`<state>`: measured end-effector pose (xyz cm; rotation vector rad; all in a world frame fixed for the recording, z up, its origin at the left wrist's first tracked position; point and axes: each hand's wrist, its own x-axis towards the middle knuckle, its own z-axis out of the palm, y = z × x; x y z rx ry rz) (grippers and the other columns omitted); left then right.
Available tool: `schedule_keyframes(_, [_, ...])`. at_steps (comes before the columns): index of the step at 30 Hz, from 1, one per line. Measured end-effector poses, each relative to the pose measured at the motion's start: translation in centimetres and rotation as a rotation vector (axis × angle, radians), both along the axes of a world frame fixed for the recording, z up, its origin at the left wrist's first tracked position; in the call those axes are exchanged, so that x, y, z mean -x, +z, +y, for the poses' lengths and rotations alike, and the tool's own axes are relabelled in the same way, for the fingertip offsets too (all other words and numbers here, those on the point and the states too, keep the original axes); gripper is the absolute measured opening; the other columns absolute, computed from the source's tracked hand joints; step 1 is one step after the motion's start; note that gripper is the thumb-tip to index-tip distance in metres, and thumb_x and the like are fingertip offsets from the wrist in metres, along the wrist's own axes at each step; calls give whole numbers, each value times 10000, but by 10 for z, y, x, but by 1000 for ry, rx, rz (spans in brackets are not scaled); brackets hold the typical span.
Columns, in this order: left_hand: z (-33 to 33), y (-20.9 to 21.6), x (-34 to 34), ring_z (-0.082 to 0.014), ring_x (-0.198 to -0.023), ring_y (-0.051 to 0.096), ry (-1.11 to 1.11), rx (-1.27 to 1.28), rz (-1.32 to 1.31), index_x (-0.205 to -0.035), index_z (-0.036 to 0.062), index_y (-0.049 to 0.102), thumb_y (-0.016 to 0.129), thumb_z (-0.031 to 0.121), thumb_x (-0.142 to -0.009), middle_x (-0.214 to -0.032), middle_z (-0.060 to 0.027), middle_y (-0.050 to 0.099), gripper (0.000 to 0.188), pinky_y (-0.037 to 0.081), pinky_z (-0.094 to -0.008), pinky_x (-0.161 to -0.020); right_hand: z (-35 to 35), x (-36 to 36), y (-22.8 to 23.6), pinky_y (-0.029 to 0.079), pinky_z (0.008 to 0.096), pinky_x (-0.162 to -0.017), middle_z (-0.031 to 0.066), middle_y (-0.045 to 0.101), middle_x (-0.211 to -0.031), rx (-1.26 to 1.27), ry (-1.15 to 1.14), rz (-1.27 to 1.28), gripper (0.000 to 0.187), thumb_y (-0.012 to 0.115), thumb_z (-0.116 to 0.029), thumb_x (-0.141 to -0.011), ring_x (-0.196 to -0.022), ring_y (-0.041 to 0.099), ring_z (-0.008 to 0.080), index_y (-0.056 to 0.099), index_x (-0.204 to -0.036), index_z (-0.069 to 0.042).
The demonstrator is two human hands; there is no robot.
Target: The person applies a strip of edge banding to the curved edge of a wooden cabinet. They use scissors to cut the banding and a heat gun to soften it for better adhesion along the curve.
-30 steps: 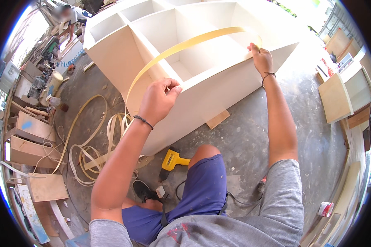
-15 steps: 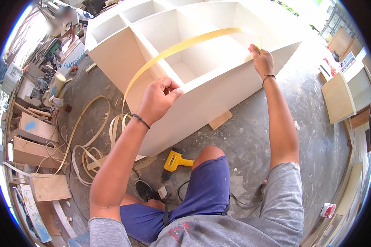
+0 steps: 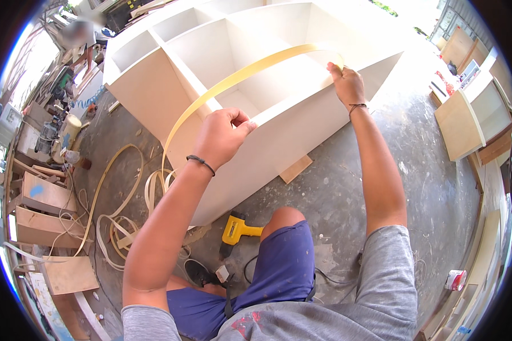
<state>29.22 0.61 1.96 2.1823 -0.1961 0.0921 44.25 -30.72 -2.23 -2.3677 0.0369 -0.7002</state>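
A white cabinet (image 3: 284, 145) with open compartments lies before me. My left hand (image 3: 224, 136) is closed at its near top edge, thumb and fingers pinched over the rim; whether a strip lies under the fingertips I cannot tell. Farther right along that edge, my right hand (image 3: 348, 86) grips a pale yellow edge-banding strip (image 3: 244, 73). From there the strip arches over the compartments to the left and drops behind my left forearm toward loose coils (image 3: 122, 227) on the floor.
A yellow heat gun (image 3: 238, 230) lies on the concrete floor by my knee, near a cord. Wooden boxes (image 3: 48, 193) and clutter line the left side, where another person (image 3: 85, 42) is at the back. A pale cabinet (image 3: 466, 122) and a red-and-white can (image 3: 455, 279) are at right.
My left hand has slid a little to the right along the cabinet's edge. My right hand still grips the strip at nearly the same spot. The whole view has shifted slightly.
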Motion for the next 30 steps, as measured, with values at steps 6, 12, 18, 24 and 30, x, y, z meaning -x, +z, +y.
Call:
schedule_keyframes(6, [-23, 2, -18, -176, -665, 624, -23, -8, 22, -832, -25, 682, 719, 212, -819, -723, -120, 674, 240, 503, -311, -650, 3, 3, 0, 482, 387, -694, 173, 646, -720, 28, -32, 29, 544, 579, -519, -925, -722, 624, 309, 681, -834, 8])
schedule_keyframes(12, [-38, 1, -41, -134, -659, 558, -56, 57, 169, -777, 11, 633, 739, 238, -817, -704, -60, 619, 253, 457, -292, -620, 4, 6, -2, 484, 456, -695, 199, 631, -682, -7, 18, -55, 544, 582, -482, -928, -707, 624, 397, 598, -697, 10])
schedule_keyframes(18, [-44, -2, -67, -105, -644, 487, -74, 74, 321, -719, 75, 573, 785, 285, -777, -695, -9, 559, 304, 404, -286, -590, 8, 4, -11, 497, 369, -755, 169, 674, -876, -44, 35, -86, 435, 649, -418, -909, -812, 648, 307, 687, -916, 16])
schedule_keyframes(24, [-50, 2, -68, -170, -650, 566, -12, -47, 313, -705, 78, 564, 777, 388, -741, -694, -66, 609, 378, 460, -326, -628, 19, 12, 1, 386, 417, -1062, 183, 528, -1329, -246, 26, 29, 685, 733, -389, -833, -1273, 463, 346, 491, -1352, -14])
schedule_keyframes(30, [-56, 13, -43, -188, -737, 640, 56, -177, 221, -750, 102, 596, 693, 455, -814, -775, -57, 676, 371, 500, -344, -706, 30, 31, 10, 401, 391, -1049, 186, 510, -1348, -391, 8, -124, 735, 767, -399, -804, -1276, 473, 329, 482, -1346, 6])
